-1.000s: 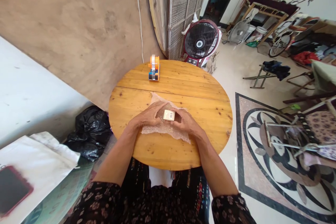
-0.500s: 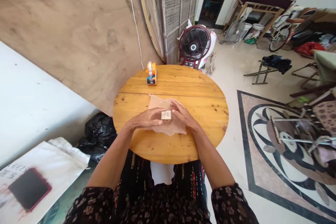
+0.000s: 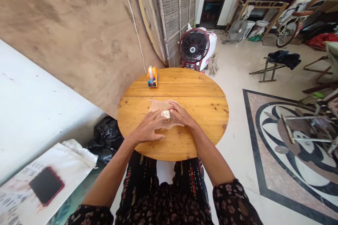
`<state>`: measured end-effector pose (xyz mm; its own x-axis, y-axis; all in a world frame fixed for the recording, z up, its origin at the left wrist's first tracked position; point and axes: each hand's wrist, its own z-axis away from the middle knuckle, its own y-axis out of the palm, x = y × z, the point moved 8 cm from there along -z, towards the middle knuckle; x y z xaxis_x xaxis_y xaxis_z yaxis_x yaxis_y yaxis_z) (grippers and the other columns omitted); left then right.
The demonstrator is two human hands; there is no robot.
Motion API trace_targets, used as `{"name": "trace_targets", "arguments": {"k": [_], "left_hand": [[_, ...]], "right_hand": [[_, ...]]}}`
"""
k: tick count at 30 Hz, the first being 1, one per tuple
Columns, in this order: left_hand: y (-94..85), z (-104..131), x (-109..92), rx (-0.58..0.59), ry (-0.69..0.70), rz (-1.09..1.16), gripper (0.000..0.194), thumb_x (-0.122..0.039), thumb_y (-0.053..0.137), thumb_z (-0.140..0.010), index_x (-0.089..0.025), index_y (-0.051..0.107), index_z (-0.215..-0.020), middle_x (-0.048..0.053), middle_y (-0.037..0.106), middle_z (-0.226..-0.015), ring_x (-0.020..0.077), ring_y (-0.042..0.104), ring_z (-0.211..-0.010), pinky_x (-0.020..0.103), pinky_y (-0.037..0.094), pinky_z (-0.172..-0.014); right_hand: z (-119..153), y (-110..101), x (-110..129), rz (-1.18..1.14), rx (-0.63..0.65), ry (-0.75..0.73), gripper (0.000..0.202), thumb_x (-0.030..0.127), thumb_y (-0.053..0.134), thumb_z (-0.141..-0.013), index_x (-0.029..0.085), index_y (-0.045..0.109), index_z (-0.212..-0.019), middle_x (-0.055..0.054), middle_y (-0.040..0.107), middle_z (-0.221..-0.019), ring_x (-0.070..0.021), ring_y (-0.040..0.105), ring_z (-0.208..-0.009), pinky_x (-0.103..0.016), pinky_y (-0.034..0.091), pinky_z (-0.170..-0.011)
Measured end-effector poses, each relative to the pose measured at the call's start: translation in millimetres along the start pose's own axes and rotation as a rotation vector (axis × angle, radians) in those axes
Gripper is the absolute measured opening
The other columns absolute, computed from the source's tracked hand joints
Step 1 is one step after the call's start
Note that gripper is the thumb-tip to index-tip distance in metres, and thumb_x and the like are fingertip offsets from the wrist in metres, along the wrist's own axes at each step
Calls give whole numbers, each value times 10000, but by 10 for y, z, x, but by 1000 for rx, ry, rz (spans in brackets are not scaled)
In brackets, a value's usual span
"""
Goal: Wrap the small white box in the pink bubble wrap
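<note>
A small pale box point(image 3: 165, 115) with printing on it sits on a sheet of clear bubble wrap point(image 3: 158, 104), which lies on the round wooden table point(image 3: 179, 147). To the left of the box, my left hand point(image 3: 149, 126) is open, thumb stretched out to the side and fingertips at the box's edge. My right hand point(image 3: 181, 115) is on the other side, fingers extended over the wrap and close to the box. Whether the fingers press on the box, I cannot tell.
An orange and blue tape dispenser point(image 3: 152, 76) stands at the table's far left. Behind the table is a dark red fan point(image 3: 194, 45). A black plastic bag point(image 3: 105, 137) lies beside the table at left, near a phone point(image 3: 47, 185) on a white sack.
My left hand has come nearer, its thumb now spread away from the box. The near edge of the wrap has drawn in towards the box. My right hand stays almost in place.
</note>
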<state>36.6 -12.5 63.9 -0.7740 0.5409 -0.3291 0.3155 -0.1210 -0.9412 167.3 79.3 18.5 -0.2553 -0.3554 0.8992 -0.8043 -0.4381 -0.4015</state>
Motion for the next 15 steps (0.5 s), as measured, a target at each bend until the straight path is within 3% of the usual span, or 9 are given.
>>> {"name": "trace_targets", "arguments": {"k": [3, 7, 15], "left_hand": [[49, -21, -44, -52, -14, -57, 505, -376, 679, -759, -215, 578, -1226, 147, 310, -1534, 319, 302, -1407, 538, 230, -1150], [88, -82, 30, -163, -73, -17, 203, -275, 563, -832, -206, 673, -989, 116, 445, -1456, 297, 439, -1311, 516, 357, -1089], [11, -283, 212, -279, -179, 218, 179, -315, 526, -830, -196, 652, -875, 87, 630, -1235, 230, 575, -1156, 433, 450, -1027]], "right_hand": [[9, -7, 22, 35, -7, -8, 537, 410, 443, -927, 203, 410, -1422, -78, 608, -1269, -211, 564, -1160, -400, 411, -1029], [31, -29, 76, 76, -25, -18, 506, 418, 430, -933, 206, 459, -1391, -83, 589, -1308, -220, 557, -1180, -401, 414, -1033], [12, -45, 84, 94, -32, -49, 469, 470, 394, -946, 212, 553, -1304, -93, 550, -1374, -218, 483, -1294, -423, 340, -1111]]}}
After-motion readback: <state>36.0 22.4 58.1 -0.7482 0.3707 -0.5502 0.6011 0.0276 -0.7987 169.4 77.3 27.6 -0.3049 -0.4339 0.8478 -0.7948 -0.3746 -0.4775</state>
